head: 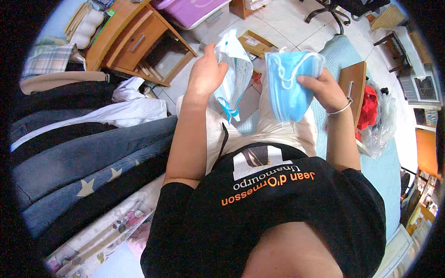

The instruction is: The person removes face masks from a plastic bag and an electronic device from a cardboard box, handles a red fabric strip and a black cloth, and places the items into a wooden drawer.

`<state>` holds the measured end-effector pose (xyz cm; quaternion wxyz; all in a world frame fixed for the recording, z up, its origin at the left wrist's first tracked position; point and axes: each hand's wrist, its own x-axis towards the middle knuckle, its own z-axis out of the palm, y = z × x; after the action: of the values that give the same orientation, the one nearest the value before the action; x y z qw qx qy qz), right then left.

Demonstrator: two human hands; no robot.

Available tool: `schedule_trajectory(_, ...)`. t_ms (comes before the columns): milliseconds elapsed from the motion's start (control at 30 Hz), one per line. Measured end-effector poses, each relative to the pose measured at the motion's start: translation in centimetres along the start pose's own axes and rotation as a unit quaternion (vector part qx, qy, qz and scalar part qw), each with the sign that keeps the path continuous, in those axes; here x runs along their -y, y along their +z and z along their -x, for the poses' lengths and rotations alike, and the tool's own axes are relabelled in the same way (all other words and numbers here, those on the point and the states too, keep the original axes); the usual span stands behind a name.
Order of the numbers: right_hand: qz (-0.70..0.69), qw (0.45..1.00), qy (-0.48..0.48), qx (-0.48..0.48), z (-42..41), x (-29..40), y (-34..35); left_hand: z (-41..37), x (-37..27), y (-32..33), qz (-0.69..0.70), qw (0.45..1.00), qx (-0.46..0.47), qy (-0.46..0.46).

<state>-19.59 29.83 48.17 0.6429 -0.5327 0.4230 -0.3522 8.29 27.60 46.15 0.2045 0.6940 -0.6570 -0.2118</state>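
Note:
In my left hand [207, 73] is a crinkled white and clear plastic packet [233, 71] with blue printing, pinched near its upper edge. It hangs above the floor between my knees, and a torn-looking blue-edged part dangles at its lower end. My right hand [326, 91] grips a stack of blue disposable face masks [291, 90] by its right side, the thumb lying on the front. White ear loops [285, 74] spill across the masks. A gap separates the packet from the stack. Whether the packet holds anything is unclear.
To the left lies a pile of folded jeans and dark clothes [90, 153], below a wooden desk with a drawer [134, 43]. A cardboard box [257, 42] sits on the tiled floor ahead. At the right, a wooden drawer [352, 88] with red items and clear plastic rests on a light-blue cover [379, 184].

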Motion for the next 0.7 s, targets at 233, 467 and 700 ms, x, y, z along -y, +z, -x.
schedule_trajectory(233,-0.088,0.985,-0.011,0.146,-0.6,0.1,3.5,-0.7,-0.4,1.9,-0.100,0.986,-0.032,0.132)
schedule_trajectory(467,0.395,0.877,-0.198,0.190,-2.4,-2.8,4.3,-0.6,-3.6,-0.8,-0.213,0.970,-0.038,0.114)
schedule_trajectory(700,0.408,0.879,-0.192,0.154,-1.9,-3.8,2.9,-0.9,-4.5,-2.1,-0.192,0.967,-0.055,0.157)
